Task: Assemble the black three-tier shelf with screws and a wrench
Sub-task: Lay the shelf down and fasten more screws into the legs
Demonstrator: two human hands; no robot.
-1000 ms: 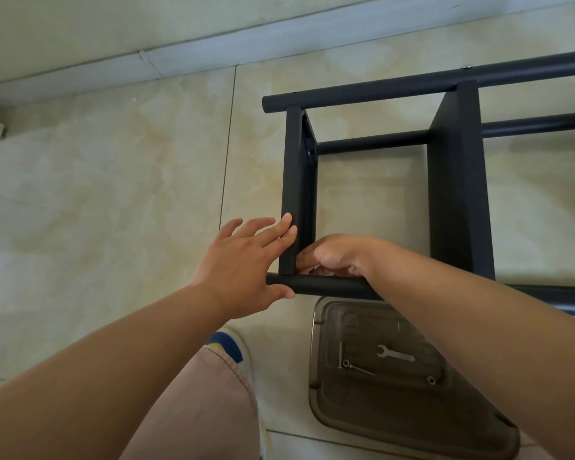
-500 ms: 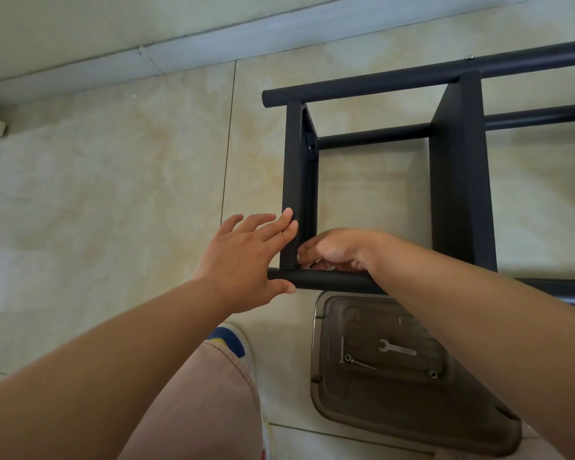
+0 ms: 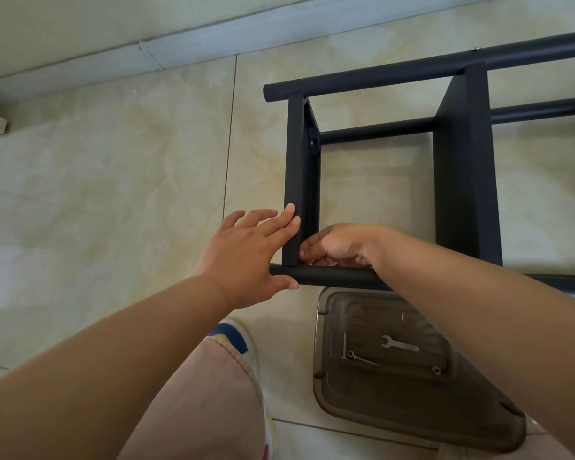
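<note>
Little had moved; both hands stayed at the shelf [image 3: 302, 180] corner | left hand [image 3: 246, 257] flat, fingers straight, bracing | right hand [image 3: 339, 245] fingers curled inside the joint, contents hidden.

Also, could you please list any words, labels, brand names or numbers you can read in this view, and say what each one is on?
None can be read.
Black metal shelf frame: plain, no label or marking.
Small silver flat wrench: any stamping is too small to tell.
Translucent grey plastic tray: no print visible.
White shoe with blue and yellow patch: colour only, no lettering.
</note>
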